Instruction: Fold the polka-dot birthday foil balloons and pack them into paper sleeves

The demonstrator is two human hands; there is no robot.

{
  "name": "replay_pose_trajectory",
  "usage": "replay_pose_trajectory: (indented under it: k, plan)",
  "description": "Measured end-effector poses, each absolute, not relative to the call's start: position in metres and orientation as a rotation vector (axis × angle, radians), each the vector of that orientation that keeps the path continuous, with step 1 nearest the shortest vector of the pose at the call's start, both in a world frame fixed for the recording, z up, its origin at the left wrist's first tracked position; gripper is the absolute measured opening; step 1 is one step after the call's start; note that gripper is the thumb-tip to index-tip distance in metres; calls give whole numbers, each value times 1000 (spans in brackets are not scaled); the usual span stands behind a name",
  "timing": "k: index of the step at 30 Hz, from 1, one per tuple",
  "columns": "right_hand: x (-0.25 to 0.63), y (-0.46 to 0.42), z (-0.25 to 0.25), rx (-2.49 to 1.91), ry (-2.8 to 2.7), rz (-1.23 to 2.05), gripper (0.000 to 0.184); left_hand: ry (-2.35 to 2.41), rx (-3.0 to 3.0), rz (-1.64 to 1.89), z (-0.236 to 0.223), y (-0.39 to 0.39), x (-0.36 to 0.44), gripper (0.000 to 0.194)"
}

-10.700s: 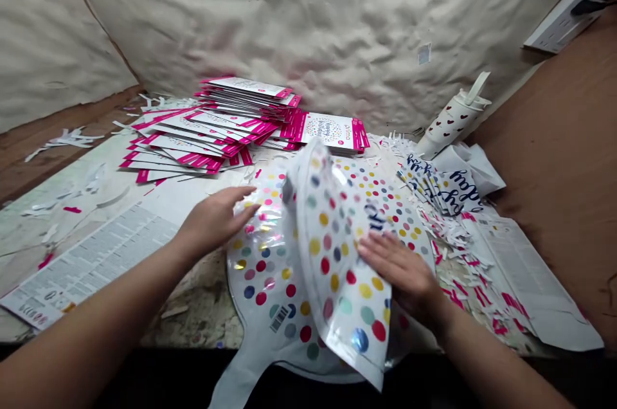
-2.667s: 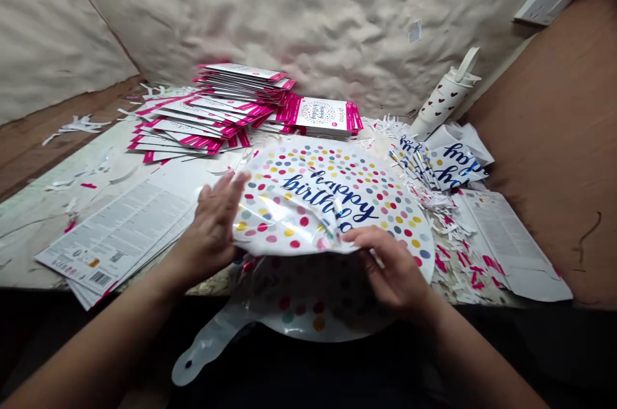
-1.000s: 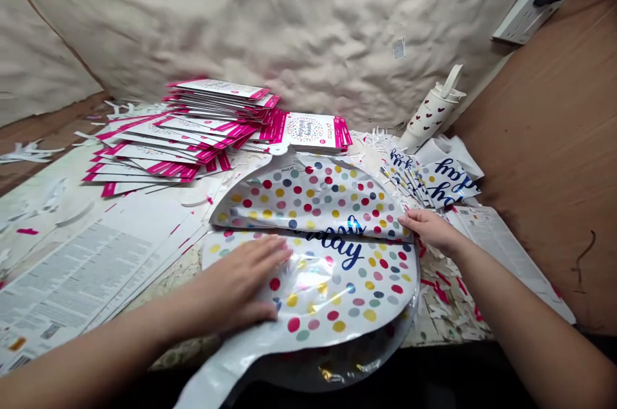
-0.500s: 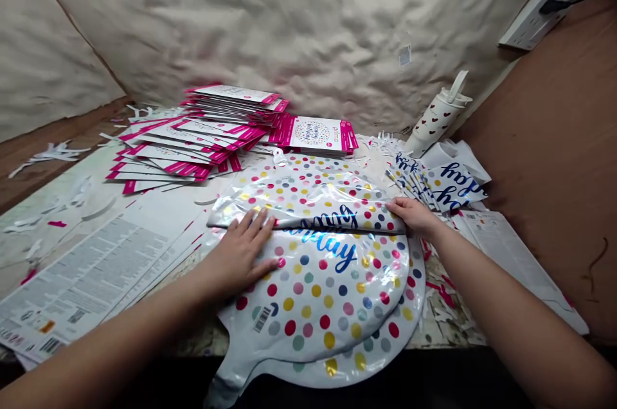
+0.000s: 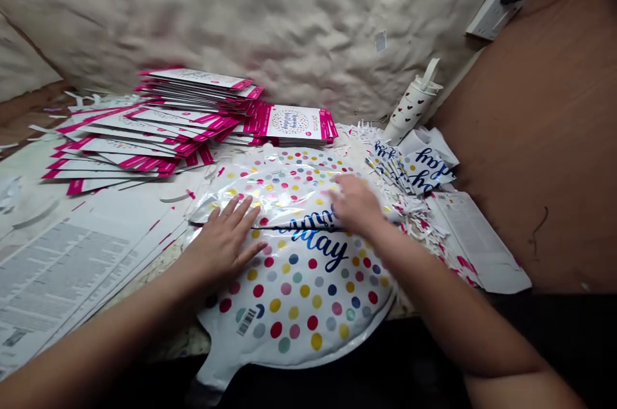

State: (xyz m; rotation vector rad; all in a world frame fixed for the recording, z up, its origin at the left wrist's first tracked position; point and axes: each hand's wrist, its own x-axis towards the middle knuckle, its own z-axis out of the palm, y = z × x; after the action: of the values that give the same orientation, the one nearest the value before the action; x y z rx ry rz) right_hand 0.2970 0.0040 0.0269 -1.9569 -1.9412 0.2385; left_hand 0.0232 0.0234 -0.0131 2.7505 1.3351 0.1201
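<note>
A flat foil balloon point(image 5: 308, 306), white with coloured dots and blue "birthday" lettering, lies before me with its upper part folded over along a crosswise crease. Its neck points to the lower left, and the near edge hangs past the table edge. My left hand point(image 5: 226, 229) rests on the fold's left side, fingers spread flat. Over the folded part, right of centre, is my right hand point(image 5: 357, 204); it is blurred, with fingers that look bent, and I cannot make out anything held in them.
Pink-edged white packets point(image 5: 144, 139) are piled at the back left, with a neater stack point(image 5: 294, 123) beside them. Printed sheets point(image 5: 62, 261) lie left. At right are folded balloons point(image 5: 409, 168), a heart-patterned tumbler point(image 5: 409, 107), paper shreds and a flat card sleeve point(image 5: 477, 242). A power strip point(image 5: 496, 10) hangs on the wall.
My right hand has left the balloon's right edge and moved left over the fold. The lower balloon layer has drawn in under the upper one. My left hand stays flat; the view has shifted right.
</note>
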Motion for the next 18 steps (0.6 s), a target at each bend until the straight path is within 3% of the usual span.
replay_pose_trajectory:
  k: [4,7,11,14,18]
  plan:
    - [219,-16,-2,-1511,-2415,644,75,1403,2684,-39,-24,23,20,76]
    - [263,-39,-20,-1729,-2363,724,80,1473,2649,-78,-25,21,18,73]
    - [368,-82,-20,-2541,-1796,299,72,1527,2576,-159,-17,21,27,74]
    - [380,-109,-15,-2458,-1853,-59,60,1545,2620,-109,-13,16,51,77]
    - [330,-112,-17,-2247,-2076,74,61,1381,2687,-83,-14,0,87,83]
